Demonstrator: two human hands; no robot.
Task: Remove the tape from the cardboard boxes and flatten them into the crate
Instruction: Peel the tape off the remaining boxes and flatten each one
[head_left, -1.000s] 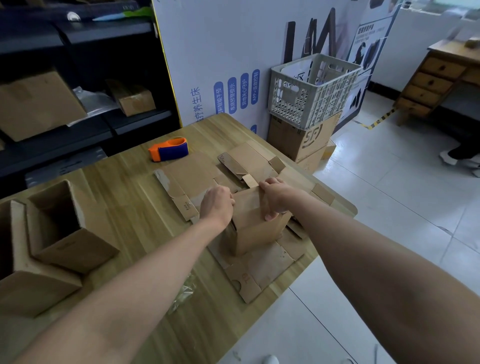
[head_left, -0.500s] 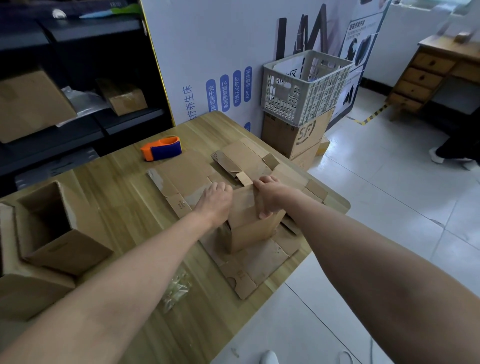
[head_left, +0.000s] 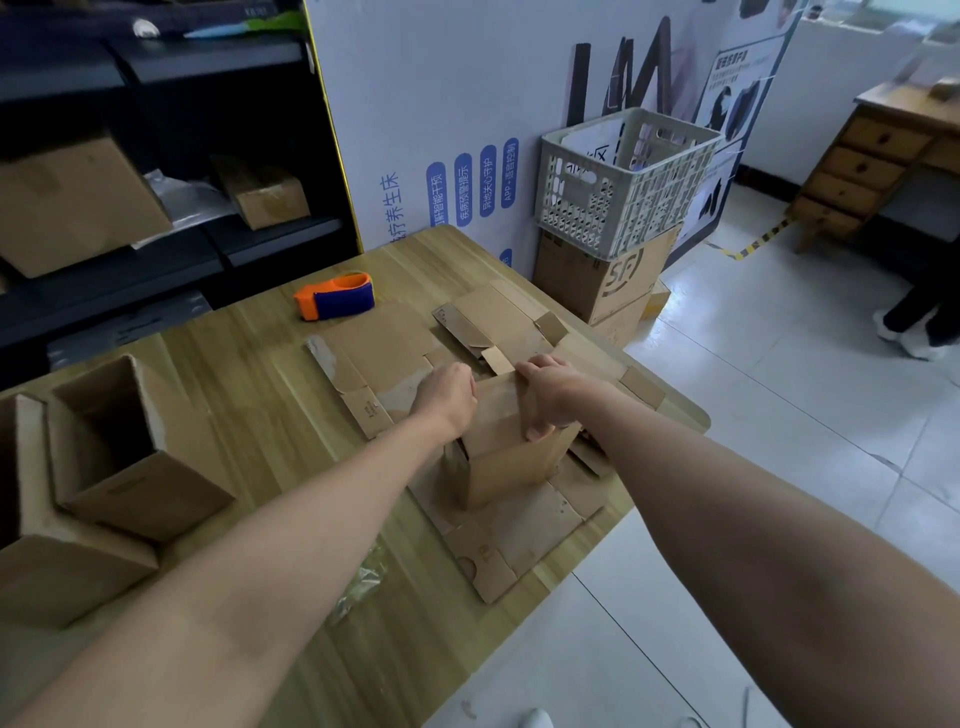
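Matt cardboard box (head_left: 511, 457), wood-grain table (head_left: 249, 353)

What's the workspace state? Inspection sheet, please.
Surface: wooden table.
Job's things: small box upright on flattened cardboard; two open boxes at left; crate off the table, on a carton.
Clutter: tape dispenser; crumpled tape wad near the front edge.
Hands: right hand grips the small box's top, thumb on its near face; left hand at its top left edge, fingers hidden.
Cables: nothing seen.
Surroundings: dark shelving with boxes, printed panel, wooden drawers, another person's feet.
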